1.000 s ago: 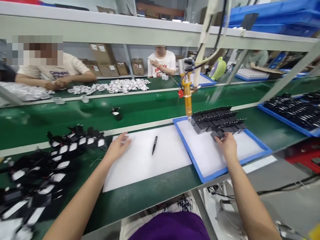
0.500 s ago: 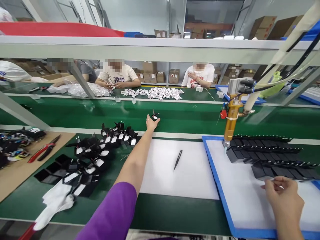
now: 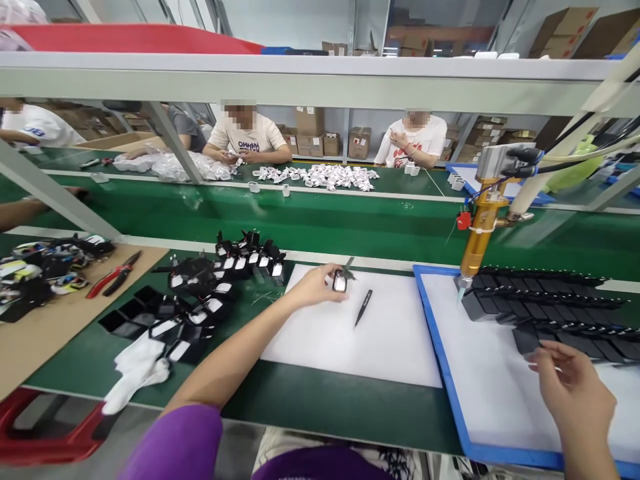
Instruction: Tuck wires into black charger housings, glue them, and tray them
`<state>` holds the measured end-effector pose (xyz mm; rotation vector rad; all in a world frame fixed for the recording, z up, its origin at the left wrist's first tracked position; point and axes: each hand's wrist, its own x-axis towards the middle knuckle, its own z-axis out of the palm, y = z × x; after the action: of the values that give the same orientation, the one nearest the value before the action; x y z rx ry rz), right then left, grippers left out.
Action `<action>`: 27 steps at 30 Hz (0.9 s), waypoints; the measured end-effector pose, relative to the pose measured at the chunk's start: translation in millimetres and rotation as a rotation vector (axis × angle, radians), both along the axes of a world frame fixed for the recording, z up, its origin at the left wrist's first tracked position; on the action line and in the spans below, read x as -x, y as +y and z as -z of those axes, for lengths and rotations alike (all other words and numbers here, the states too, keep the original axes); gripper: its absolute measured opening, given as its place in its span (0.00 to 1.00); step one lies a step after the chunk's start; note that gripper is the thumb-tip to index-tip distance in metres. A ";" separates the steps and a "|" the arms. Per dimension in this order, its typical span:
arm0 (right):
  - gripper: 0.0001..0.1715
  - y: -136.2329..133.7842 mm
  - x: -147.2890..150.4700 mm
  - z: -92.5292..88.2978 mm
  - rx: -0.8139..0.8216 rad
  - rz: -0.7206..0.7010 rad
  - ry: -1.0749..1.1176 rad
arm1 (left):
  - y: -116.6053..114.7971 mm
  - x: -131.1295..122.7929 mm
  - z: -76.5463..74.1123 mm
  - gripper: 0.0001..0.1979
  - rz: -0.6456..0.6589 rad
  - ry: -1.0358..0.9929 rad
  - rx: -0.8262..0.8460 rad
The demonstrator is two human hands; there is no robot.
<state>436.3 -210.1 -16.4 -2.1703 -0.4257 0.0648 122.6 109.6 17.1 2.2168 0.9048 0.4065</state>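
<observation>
My left hand [image 3: 316, 286] is closed on a small black part with a white face [image 3: 341, 281], held just above the white foam sheet [image 3: 350, 347]. A black pen-like tool [image 3: 363, 307] lies on that sheet right beside it. My right hand [image 3: 575, 387] hovers over the blue-rimmed white tray [image 3: 445, 373], fingers pinched at a black block [image 3: 526, 339] at the near edge of the rows of black blocks [image 3: 545, 310]. A brass dispenser nozzle [image 3: 475, 243] hangs over the tray's far left corner.
A heap of black parts with white faces [image 3: 210, 293] lies left of the sheet, with a white cloth [image 3: 135, 370] nearer me. Red pliers [image 3: 113, 275] rest on a cardboard sheet at the left. Beyond the green conveyor belt [image 3: 320, 223], several seated people handle white parts [image 3: 320, 177].
My left hand picked the black part off the conveyor belt and drew it back over the white sheet. My right hand stayed at the near edge of the black blocks.
</observation>
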 end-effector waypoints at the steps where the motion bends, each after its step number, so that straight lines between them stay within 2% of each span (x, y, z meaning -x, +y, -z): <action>1: 0.13 2.2 0.7 -3.6 -0.056 -0.057 0.024 | -14.9 12.6 0.3 0.33 0.061 0.034 0.004; 3: 0.15 11.1 2.5 -14.0 -0.195 -0.164 0.052 | -38.7 34.4 2.1 0.33 0.139 0.109 0.024; 6: 0.20 37.4 5.3 -35.4 -0.367 -0.295 0.040 | -60.9 54.6 6.2 0.36 0.169 0.121 0.033; 8: 0.26 61.0 6.5 -50.3 -0.452 -0.369 0.033 | -69.8 59.0 9.2 0.43 0.182 0.052 -0.051; 10: 0.32 84.6 7.6 -63.7 -0.514 -0.425 0.089 | -76.2 57.8 12.4 0.45 0.216 0.015 -0.203; 13: 0.33 112.2 12.5 -79.7 -0.536 -0.546 0.251 | -82.4 51.9 17.6 0.37 0.231 0.067 -0.387; 15: 0.29 123.3 19.9 -88.1 -0.534 -0.631 0.308 | -85.3 49.4 19.9 0.31 0.190 0.097 -0.403; 18: 0.22 132.9 38.1 -100.2 -0.544 -0.686 0.334 | -90.4 51.6 19.0 0.29 0.142 0.075 -0.323; 20: 0.20 138.6 55.0 -109.2 -0.537 -0.718 0.379 | -94.6 56.3 16.7 0.30 0.158 0.037 -0.252; 24: 0.21 154.2 99.1 -126.7 -0.566 -0.867 0.460 | -101.5 65.7 17.9 0.33 0.198 -0.086 -0.056; 27: 0.22 165.3 136.7 -134.2 -0.664 -0.991 0.526 | -105.4 68.2 27.0 0.27 0.100 -0.171 0.090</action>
<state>299.6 -44.8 117.7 -1.0715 -0.9963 0.8809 54.4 4.2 -9.9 2.0997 0.7050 0.4900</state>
